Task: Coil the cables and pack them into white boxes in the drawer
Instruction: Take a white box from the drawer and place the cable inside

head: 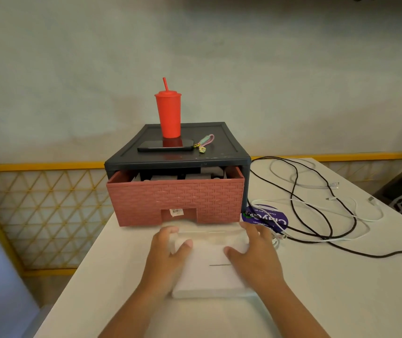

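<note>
The white box (209, 269) lies flat on the table (341, 301) in the lower centre of the frame, just in front of the drawer (175, 201), and its lid looks closed. You have it by both sides. Your left hand (168, 254) curls its fingers over the far left corner with the thumb pressed on top, and your right hand (253, 250) does the same at the far right edge.

The drawer stands partly pulled out of its dark cabinet (219, 142) and already looks crowded with dark and grey things. If you mean to slide the box in there, it may catch on the rim or sit on top and stop the drawer closing.

The black cable (292, 203) and the white cable (373, 219) sprawl loose at right of centre, none coiled yet, with their near ends just beside your right hand. If a finger or the box corner snags them, the whole tangle could drag, perhaps along with the purple pack (263, 217) beside the drawer.

On the cabinet top a red tumbler (168, 113) stands just behind a phone (163, 146), with a keychain (204, 141) beside them. A hard tug on the drawer could rock the tumbler over.
</note>
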`<state>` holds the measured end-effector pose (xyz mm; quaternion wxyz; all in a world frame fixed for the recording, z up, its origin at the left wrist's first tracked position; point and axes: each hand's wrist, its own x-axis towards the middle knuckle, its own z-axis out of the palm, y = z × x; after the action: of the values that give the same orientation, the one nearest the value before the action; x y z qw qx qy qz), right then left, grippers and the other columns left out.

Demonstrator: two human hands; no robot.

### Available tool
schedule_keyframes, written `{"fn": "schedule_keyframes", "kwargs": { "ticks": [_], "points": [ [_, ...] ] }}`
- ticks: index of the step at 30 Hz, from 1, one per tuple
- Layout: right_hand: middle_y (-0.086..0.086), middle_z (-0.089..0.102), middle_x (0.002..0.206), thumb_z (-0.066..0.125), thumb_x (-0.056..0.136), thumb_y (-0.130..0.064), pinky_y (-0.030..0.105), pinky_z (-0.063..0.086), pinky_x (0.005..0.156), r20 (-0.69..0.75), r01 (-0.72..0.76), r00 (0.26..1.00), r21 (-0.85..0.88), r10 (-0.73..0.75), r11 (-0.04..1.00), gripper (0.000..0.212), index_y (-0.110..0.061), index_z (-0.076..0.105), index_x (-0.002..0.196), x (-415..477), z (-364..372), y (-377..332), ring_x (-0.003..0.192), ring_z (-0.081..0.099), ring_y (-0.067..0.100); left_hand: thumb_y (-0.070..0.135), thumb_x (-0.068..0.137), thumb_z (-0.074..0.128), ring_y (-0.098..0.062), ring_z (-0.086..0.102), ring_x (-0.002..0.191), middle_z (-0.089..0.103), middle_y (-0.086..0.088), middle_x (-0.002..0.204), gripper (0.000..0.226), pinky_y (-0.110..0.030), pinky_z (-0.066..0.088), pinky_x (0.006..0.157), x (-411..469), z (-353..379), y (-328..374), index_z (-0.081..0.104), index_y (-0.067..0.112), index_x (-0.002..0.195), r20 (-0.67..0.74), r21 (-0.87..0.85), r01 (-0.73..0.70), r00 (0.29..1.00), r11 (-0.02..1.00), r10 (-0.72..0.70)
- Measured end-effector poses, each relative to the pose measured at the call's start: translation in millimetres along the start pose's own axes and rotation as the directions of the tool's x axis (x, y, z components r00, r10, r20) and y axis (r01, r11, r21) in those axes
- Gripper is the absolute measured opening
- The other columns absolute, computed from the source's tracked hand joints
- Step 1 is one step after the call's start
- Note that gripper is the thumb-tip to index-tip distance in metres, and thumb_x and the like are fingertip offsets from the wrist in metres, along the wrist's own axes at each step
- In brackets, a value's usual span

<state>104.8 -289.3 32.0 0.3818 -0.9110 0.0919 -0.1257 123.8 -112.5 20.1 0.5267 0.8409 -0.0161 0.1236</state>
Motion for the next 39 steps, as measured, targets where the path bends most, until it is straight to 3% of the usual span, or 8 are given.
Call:
{"fn": "schedule_keyframes", "kwargs": {
  "ticks": [5, 9, 12, 15, 20, 24, 32, 39],
  "points": [
    [-0.007, 0.027, 0.14, 0.071, 0.077, -0.032, 0.022, 0.037, 0.092, -0.099, 0.127, 0.988, 0.106, -0.117, 0.986, 0.067, -0.03, 0.038, 0.136, 6, 16, -8, 0.12, 0.043, 0.01, 0.008, 0.09, 0.057, -0.012, 0.053, 0.095, 0.046, 0.003, 0.117, 0.032, -0.017, 0.039, 0.068, 5, -1, -8, 0.035, 0.021, 0.11, -0.036, -0.308, 0.143, 0.986, 0.941, -0.161],
    [-0.011, 0.028, 0.138, 0.072, 0.077, -0.029, 0.016, 0.035, 0.091, -0.141, 0.206, 0.973, 0.165, -0.183, 0.965, 0.07, -0.032, 0.035, 0.137, 11, 26, -6, 0.119, 0.042, 0.006, 0.013, 0.091, 0.058, 0.002, 0.051, 0.082, 0.052, 0.007, 0.097, 0.019, -0.003, 0.038, 0.061, 2, -5, -10, 0.043, 0.018, 0.101, -0.044, -0.305, 0.092, 0.993, 0.948, -0.11],
    [-0.016, 0.035, 0.128, 0.07, 0.079, -0.02, -0.001, 0.031, 0.084, -0.162, 0.275, 0.958, 0.274, -0.238, 0.921, 0.065, -0.039, 0.036, 0.13, 16, 28, 0, 0.107, 0.044, -0.008, 0.034, 0.077, 0.057, -0.014, 0.057, 0.092, 0.057, 0.002, 0.105, 0.025, -0.018, 0.045, 0.079, 4, -13, -13, 0.053, 0.042, 0.1, 0.026, -0.3, 0.108, 0.994, 0.948, -0.105],
    [-0.017, 0.045, 0.118, 0.064, 0.084, -0.02, 0.003, 0.034, 0.085, -0.186, 0.29, 0.954, 0.402, -0.233, 0.868, 0.051, -0.042, 0.04, 0.123, 18, 24, 6, 0.106, 0.044, -0.01, 0.031, 0.084, 0.058, -0.018, 0.055, 0.093, 0.057, 0.0, 0.104, 0.041, -0.033, 0.044, 0.088, 8, -19, -16, 0.048, 0.066, 0.105, 0.127, -0.264, 0.101, 0.99, 0.959, -0.069],
    [0.003, 0.054, 0.12, 0.05, 0.083, -0.032, 0.036, 0.042, 0.09, -0.377, 0.09, 0.924, 0.028, -0.073, 0.996, 0.042, -0.017, 0.058, 0.122, 34, -1, 23, 0.111, 0.045, 0.021, 0.003, 0.093, 0.05, 0.015, 0.06, 0.074, 0.058, 0.018, 0.094, 0.055, -0.005, 0.045, 0.064, 15, -24, -18, 0.036, 0.045, 0.126, 0.167, -0.299, 0.089, 0.985, 0.95, -0.039],
    [0.011, 0.049, 0.122, 0.053, 0.086, -0.026, 0.037, 0.041, 0.087, -0.155, -0.216, 0.971, -0.234, 0.183, 0.948, 0.037, -0.019, 0.056, 0.122, 42, -19, 44, 0.11, 0.045, 0.032, 0.001, 0.091, 0.053, 0.012, 0.062, 0.079, 0.062, 0.019, 0.101, 0.062, -0.005, 0.045, 0.06, 16, -27, -21, 0.035, 0.049, 0.126, 0.161, -0.359, 0.088, 0.987, 0.929, -0.032],
    [0.006, 0.059, 0.08, 0.06, 0.077, -0.008, 0.029, 0.034, 0.057, -0.115, -0.244, 0.962, 0.034, 0.246, 0.969, 0.018, -0.014, 0.059, 0.094, 42, -27, 44, 0.072, 0.051, 0.024, -0.001, 0.087, 0.057, 0.012, 0.062, 0.087, 0.058, 0.018, 0.11, 0.071, -0.009, 0.049, 0.064, 19, -29, -22, 0.03, 0.05, 0.128, 0.171, -0.365, 0.047, 0.985, 0.93, 0.017],
    [0.001, 0.057, 0.077, 0.058, 0.078, -0.003, 0.023, 0.035, 0.055, -0.129, -0.217, 0.963, 0.159, 0.238, 0.963, 0.023, -0.017, 0.056, 0.097, 46, -31, 46, 0.066, 0.051, 0.014, 0.002, 0.085, 0.061, 0.02, 0.057, 0.086, 0.053, 0.024, 0.114, 0.074, -0.006, 0.047, 0.064, 18, -31, -18, 0.028, 0.057, 0.122, 0.163, -0.352, 0.032, 0.986, 0.935, 0.027]
  ]
}}
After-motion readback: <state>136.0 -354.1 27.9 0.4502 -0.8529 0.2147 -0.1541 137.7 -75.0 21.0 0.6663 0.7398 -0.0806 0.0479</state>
